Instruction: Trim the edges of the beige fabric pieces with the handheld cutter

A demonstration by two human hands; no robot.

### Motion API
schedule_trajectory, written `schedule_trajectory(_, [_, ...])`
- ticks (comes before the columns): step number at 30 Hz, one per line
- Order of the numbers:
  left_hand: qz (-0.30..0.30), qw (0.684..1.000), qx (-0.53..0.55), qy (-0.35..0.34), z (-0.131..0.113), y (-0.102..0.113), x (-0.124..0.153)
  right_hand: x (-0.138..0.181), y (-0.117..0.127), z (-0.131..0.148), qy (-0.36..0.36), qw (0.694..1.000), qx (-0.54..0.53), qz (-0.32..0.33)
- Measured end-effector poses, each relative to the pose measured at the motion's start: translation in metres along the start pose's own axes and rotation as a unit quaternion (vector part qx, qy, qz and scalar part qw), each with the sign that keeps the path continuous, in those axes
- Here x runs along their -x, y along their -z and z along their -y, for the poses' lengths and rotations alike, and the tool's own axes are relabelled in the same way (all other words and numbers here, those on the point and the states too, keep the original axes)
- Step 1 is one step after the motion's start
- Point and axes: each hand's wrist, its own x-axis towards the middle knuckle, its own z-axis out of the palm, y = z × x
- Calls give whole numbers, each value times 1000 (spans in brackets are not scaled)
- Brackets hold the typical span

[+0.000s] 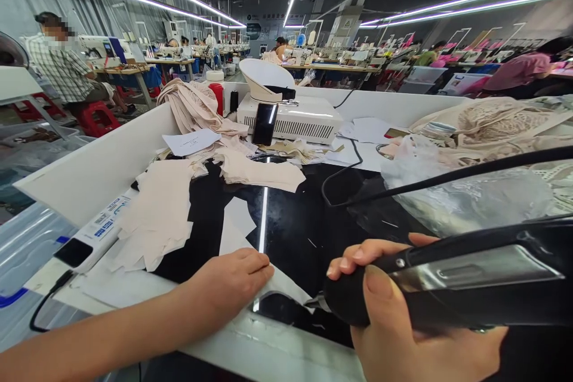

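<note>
My right hand [394, 322] is wrapped round a bulky black corded hand tool [447, 280] with a metal side plate. Its pointed metal tip [319, 303] touches the right end of a pale fabric piece [286, 279] on the dark glossy tabletop [295, 221]. With fingers close together, my left hand [237, 277] presses on that same piece and covers its middle; what lies under the palm is hidden. The upper part of the piece shows beyond my fingers. Left of it lies a loose stack of beige cut fabric pieces [163, 209].
A white vented box [308, 119] stands at the back, a phone [265, 123] leaning on it. A black cable [470, 172] crosses above a clear plastic bag [470, 197] at right. Beige garments [188, 101] lie at back left. A seated person [62, 65] is beyond the white side wall [98, 149].
</note>
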Motion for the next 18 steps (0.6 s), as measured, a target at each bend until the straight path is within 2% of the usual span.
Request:
schedule_trajectory(9, [-7,994,-110,0,-15,0,-6,7,0,0,23,1000,-1,18])
schedule_trajectory(18, [-37,982,-184,-14,-31,-7,-1,11,-3,3,5,1000,-5,12])
